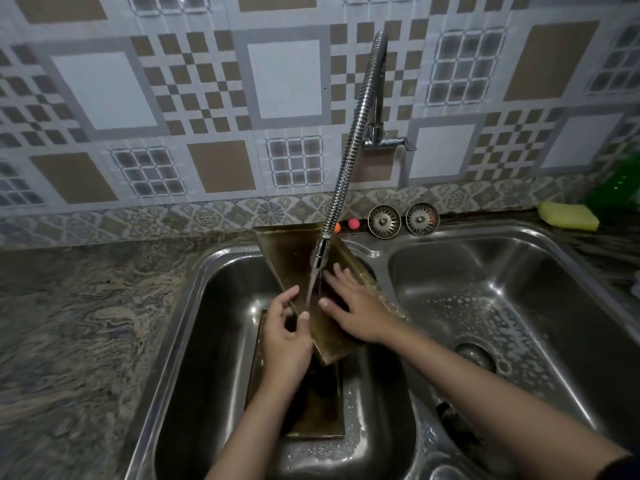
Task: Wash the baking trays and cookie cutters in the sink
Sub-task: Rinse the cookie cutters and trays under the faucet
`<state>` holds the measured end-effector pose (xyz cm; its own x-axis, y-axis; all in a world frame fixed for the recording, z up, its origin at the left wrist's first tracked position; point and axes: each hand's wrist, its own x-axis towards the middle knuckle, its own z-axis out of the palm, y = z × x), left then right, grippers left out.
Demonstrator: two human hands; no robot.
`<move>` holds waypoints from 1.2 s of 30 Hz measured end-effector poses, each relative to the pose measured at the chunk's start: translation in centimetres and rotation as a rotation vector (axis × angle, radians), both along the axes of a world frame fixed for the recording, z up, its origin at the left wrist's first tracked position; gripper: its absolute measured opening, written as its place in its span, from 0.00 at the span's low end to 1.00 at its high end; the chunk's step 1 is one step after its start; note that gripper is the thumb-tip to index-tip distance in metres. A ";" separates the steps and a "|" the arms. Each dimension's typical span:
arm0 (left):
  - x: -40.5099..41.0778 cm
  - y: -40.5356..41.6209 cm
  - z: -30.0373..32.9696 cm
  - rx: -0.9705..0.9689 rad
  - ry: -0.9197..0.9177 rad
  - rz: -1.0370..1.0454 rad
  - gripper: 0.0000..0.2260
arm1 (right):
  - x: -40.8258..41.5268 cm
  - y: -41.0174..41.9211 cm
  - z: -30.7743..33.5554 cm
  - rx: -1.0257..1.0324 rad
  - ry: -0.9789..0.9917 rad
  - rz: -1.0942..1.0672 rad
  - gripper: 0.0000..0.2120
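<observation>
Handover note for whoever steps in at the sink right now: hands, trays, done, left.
Left hand grips the edge of the tilted baking tray over the left basin.
Right hand lies flat on the tray, fingers spread, under the running faucet.
Second tray lies in the left basin below.
Done: rinsing under way.
Left: finish both trays; no cookie cutters in view.
Sponge sits back right.

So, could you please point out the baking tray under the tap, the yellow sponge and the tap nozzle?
baking tray (287,251): head view, upper inner face.
yellow sponge (568,215): head view, top face.
tap nozzle (320,253): head view, chrome tip.
</observation>
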<state>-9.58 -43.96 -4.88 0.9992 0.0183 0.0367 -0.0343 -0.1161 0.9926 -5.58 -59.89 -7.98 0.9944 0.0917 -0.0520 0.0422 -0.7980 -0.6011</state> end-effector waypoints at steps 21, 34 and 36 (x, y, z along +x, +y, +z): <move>-1.1 1.4 0.4 -0.221 0.245 -0.033 0.16 | 1.4 0.1 0.5 -0.277 0.029 0.055 0.30; -1.9 1.8 0.6 -0.219 0.288 -0.167 0.15 | 2.1 0.1 1.6 -0.256 0.039 -0.159 0.30; -1.7 1.3 0.4 -0.254 0.291 -0.142 0.15 | 1.3 1.8 2.1 -0.157 -0.041 0.007 0.24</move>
